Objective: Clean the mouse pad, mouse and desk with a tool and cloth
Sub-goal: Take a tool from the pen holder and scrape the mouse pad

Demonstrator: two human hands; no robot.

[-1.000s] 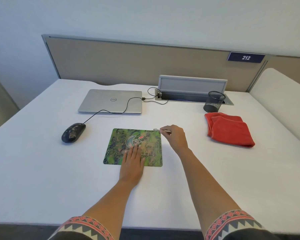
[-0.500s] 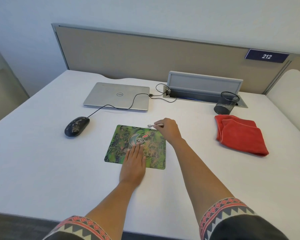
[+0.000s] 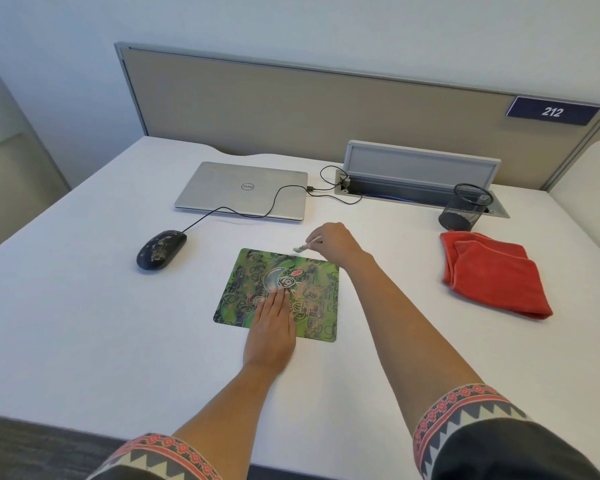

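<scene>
A green patterned mouse pad (image 3: 243, 289) with pale specks on it lies on the white desk (image 3: 84, 323). My left hand (image 3: 272, 327) rests flat on the pad's near edge, fingers together. My right hand (image 3: 333, 242) grips a small brush (image 3: 303, 247) whose bristle tip hovers just above the pad's far edge. A black mouse (image 3: 160, 249), spotted with crumbs, sits to the left of the pad, apart from both hands. A folded red cloth (image 3: 496, 275) lies at the right.
A shut silver laptop (image 3: 243, 190) sits behind the pad, with the mouse cable (image 3: 257, 213) running across its lid. A black mesh pen cup (image 3: 465, 207) stands by the open cable tray (image 3: 420, 168). A beige partition closes off the back.
My right hand with the brush has shifted slightly left along the pad's far edge. My left hand stays flat on the pad. The camera has turned left.
</scene>
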